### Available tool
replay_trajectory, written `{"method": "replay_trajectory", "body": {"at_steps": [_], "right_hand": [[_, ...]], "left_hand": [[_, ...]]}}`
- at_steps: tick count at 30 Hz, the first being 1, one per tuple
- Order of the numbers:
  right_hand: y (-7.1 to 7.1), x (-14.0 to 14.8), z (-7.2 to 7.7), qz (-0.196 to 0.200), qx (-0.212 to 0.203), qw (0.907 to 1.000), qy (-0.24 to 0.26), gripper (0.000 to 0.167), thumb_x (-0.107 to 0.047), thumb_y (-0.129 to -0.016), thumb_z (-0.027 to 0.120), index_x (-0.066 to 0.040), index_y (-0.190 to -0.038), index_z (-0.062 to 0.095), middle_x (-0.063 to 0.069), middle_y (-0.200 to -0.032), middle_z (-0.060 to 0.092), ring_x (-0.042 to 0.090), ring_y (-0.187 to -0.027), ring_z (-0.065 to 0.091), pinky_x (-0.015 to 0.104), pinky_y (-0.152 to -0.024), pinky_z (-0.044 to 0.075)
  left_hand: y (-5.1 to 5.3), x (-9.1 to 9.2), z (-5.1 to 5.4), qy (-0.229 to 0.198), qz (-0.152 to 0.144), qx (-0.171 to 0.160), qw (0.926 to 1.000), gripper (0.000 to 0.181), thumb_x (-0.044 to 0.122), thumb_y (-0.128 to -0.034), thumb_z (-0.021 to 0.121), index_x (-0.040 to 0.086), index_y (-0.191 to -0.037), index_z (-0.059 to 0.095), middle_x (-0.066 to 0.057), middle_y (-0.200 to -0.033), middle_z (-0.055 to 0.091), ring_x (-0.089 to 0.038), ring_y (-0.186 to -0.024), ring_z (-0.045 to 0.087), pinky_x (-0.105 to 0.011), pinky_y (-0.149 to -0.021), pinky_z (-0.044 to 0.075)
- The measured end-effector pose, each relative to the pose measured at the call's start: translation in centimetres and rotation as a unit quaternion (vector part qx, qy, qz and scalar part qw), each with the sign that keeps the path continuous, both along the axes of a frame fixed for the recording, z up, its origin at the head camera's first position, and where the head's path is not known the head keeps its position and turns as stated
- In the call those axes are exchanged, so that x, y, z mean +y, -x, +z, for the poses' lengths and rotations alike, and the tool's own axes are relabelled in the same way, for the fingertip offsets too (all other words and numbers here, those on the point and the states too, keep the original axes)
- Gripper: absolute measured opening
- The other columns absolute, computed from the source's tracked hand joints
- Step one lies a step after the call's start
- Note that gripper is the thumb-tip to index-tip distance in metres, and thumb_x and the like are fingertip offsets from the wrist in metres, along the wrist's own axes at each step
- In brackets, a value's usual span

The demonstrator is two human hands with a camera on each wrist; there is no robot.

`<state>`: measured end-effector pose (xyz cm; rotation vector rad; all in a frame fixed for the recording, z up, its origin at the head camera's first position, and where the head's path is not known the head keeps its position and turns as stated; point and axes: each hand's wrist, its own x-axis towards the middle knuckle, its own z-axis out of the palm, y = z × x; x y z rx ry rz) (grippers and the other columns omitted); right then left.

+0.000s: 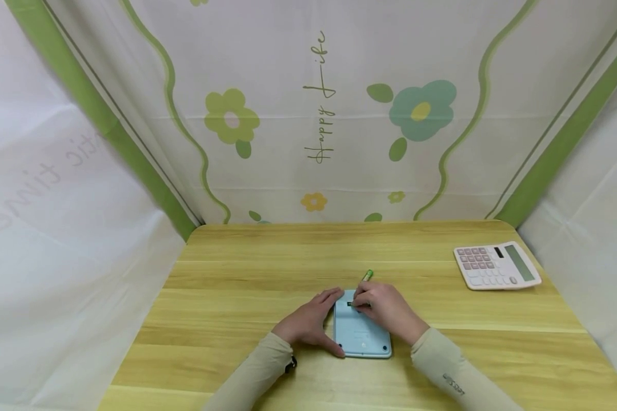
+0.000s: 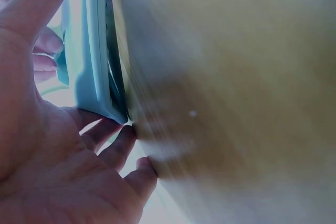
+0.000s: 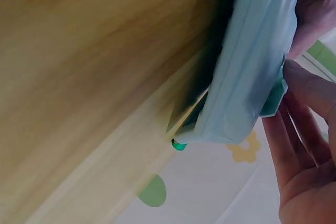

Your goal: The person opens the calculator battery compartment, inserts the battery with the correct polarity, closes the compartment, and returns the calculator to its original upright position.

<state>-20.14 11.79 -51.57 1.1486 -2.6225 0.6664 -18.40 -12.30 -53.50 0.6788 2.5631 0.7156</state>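
Observation:
A light blue calculator [image 1: 362, 337] lies face down on the table, its back upward. My left hand [image 1: 311, 319] holds its left side, thumb at the near left corner and fingers at the far left corner. Over the far part of the back, my right hand [image 1: 383, 305] pinches a small teal battery cover [image 3: 274, 97], which sticks up tilted from the casing. A small dark opening [image 1: 350, 304] shows beside the right fingertips. Just past the calculator's far edge is a green battery [image 1: 367, 275], partly hidden by the right hand.
A white calculator [image 1: 496, 265] with pinkish keys lies face up at the table's right side. The wooden table [image 1: 226, 285] ends at a printed cloth [image 1: 313, 114] behind, and white cloth hangs on both sides.

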Motion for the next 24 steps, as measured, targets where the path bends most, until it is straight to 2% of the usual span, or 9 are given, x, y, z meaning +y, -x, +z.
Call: {"method": "replay_trajectory", "body": {"at_steps": [12, 24], "right_hand": [[-0.1, 0.6, -0.2, 0.015, -0.014, 0.9998, 0.002, 0.013, -0.005, -0.081, 0.086, -0.011, -0.093, 0.084, -0.001, -0.093, 0.079, 0.014, -0.088, 0.075, 0.031, -0.078, 0.063], [-0.1, 1.0, -0.7, 0.024, -0.019, 0.9995, 0.006, 0.016, -0.005, -0.084, 0.085, -0.010, -0.099, 0.083, 0.002, -0.099, 0.080, 0.017, -0.093, 0.075, 0.033, -0.081, 0.063]], "left_hand": [[-0.2, 0.1, 0.2, -0.006, 0.006, -0.002, 1.0000, 0.131, 0.066, -0.0650, 0.091, 0.026, -0.167, 0.019, 0.011, -0.172, 0.021, -0.021, -0.157, 0.029, -0.047, -0.122, 0.038], [-0.2, 0.2, 0.3, 0.001, 0.010, -0.005, 0.9999, 0.131, 0.066, -0.0647, 0.091, 0.027, -0.167, 0.019, 0.010, -0.172, 0.021, -0.022, -0.157, 0.028, -0.048, -0.122, 0.038]]}}
